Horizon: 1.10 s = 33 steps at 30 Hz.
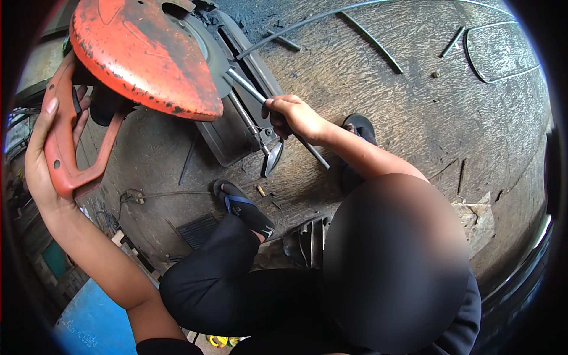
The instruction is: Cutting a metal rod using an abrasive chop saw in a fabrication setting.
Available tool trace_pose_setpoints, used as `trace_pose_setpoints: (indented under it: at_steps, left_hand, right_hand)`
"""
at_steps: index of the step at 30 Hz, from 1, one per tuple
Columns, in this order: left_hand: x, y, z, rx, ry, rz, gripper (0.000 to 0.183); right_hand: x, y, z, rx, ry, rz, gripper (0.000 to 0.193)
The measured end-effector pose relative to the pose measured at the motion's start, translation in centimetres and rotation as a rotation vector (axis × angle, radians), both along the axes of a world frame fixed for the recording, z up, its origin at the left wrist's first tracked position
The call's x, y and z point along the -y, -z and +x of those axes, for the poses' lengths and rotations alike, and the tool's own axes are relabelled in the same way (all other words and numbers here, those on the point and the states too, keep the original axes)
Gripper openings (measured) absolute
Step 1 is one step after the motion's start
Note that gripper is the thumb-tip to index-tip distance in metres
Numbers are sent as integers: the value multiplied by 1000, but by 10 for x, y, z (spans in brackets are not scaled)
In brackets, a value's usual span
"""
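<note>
An orange cut-off saw with a worn, rounded blade guard [145,59] stands at the upper left on a grey metal base [228,145]. Wrapped round its orange loop handle [61,139] is my left hand [40,168], fingers near the black trigger. My right hand [296,118] is closed on a thin grey metal rod [250,89], whose far end meets the saw by the disc and whose near end slants past my hand. Beside the rod runs the saw's clamp screw [244,113] with a flat metal crank [273,158]. The guard hides most of the disc.
A long curved rod [331,13] arcs from the saw toward the upper right. Cut rod pieces [374,44] and a bent rod loop [469,56] lie on the rough floor. My sandalled foot [242,207] is near the base; a blue panel [97,319] is lower left.
</note>
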<state>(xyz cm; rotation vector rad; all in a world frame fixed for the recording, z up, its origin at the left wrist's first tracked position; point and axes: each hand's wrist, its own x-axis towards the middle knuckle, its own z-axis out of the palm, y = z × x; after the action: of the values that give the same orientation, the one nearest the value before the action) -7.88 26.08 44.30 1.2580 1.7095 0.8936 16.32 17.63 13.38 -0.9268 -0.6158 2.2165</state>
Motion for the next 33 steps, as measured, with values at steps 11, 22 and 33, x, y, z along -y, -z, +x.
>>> trace_pose_setpoints:
  at_steps: [11, 22, 33]
  left_hand:
    - [-12, -15, -26, -40, 22, -182, 44]
    - [-10, -12, -23, 51, -62, -52, 53]
    - [-7, -6, -6, -76, -18, 22, 49]
  right_hand:
    - [-7, 10, 9, -46, -2, -61, 26]
    - [-11, 1, 6, 124, -66, 132, 30]
    - [-8, 10, -2, 185, -50, 214, 29]
